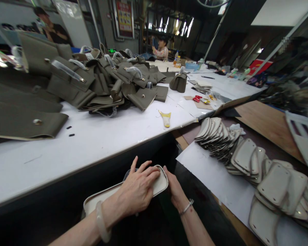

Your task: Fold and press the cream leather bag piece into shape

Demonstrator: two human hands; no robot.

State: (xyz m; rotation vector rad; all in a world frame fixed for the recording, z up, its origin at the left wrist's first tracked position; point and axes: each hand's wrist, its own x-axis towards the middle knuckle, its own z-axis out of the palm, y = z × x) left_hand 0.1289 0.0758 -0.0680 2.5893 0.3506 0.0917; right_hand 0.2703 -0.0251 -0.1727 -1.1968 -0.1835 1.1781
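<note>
A cream panel with rounded corners and a raised rim (160, 184) lies low in front of me, below the table's edge. My left hand (141, 186) rests across it, fingertips pressing on its inner face near the right end, with some fingers spread. At that same end, my right hand (173, 184) holds the outer rim, its thumb and fingers partly hidden behind the piece. The panel's left part runs under my left forearm. A clear or bluish bit (128, 175) shows behind my left hand.
Dark olive bag pieces (141, 97) are heaped on the white table (118, 131). A yellow-and-white piece (166, 119) lies near its edge. Stacked cream panels (273, 182) stand at the right. Two people (161, 50) (52, 29) are in the background.
</note>
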